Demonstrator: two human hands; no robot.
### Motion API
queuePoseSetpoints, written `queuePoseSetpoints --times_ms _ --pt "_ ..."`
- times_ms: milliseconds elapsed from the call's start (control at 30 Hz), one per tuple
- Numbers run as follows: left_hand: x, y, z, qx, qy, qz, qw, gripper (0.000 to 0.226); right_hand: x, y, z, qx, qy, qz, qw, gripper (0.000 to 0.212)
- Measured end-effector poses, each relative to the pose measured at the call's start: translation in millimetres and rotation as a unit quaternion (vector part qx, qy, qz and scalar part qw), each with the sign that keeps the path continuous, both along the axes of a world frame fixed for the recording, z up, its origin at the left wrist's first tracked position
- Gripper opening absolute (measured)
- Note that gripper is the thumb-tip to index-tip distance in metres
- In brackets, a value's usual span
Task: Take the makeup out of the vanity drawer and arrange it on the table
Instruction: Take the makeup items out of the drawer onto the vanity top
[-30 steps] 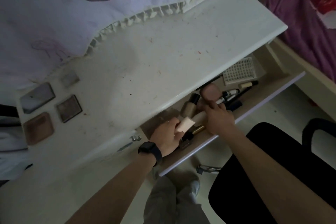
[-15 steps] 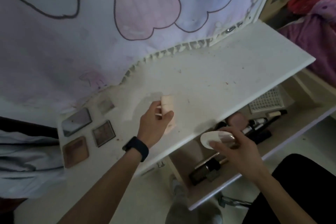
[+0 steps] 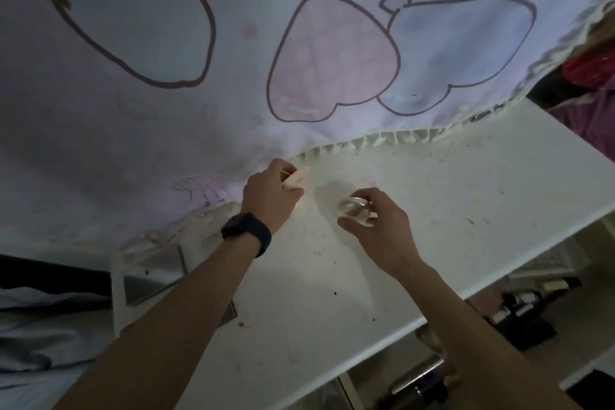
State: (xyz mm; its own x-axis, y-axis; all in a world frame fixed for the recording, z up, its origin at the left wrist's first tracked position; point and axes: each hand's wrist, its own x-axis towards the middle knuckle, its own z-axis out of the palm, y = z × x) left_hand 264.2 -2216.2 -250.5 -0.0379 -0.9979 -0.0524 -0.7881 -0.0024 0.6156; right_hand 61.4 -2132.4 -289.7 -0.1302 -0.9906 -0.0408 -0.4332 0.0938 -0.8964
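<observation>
Hands over table (image 3: 466,196): left hand (image 3: 269,200) pinching sponge (image 3: 298,177) (at cloth fringe (image 3: 366,143)), right hand (image 3: 377,230) gripping shiny bottle (image 3: 354,210), bare top rightward

Palettes (image 3: 149,286) on table's (image 3: 432,210) L end; drawer (image 3: 579,319) w/ makeup (image 3: 519,304) below R edge.

A black watch (image 3: 245,232) with a broad, smooth band circles the wrist of the left hand (image 3: 270,198). Both forearms (image 3: 186,326) are bare in view.
</observation>
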Motion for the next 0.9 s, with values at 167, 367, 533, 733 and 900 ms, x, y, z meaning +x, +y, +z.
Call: queuePoseSetpoints --times_ms 167,367,533,733,900 --pt "2 -6 -21 -0.034 0.091 -0.001 0.995 0.029 11 -32 -20 0.001 0.077 0.086 0.993 0.041" --pt "10 -7 -52 -0.001 0.109 0.01 0.994 0.035 6 -32 -40 0.003 0.076 0.041 0.996 0.051" --pt "13 -25 -61 -0.041 0.071 0.017 0.997 0.028 13 -52 -43 0.022 0.11 0.081 0.99 0.052" --pt "13 -39 -66 -0.021 0.071 0.018 0.997 0.023 13 -73 -36 0.035 0.152 0.146 0.977 0.052" --pt "11 -45 -67 -0.02 0.066 -0.015 0.998 0.014 1 -81 -32 0.037 0.126 0.171 0.976 0.049"
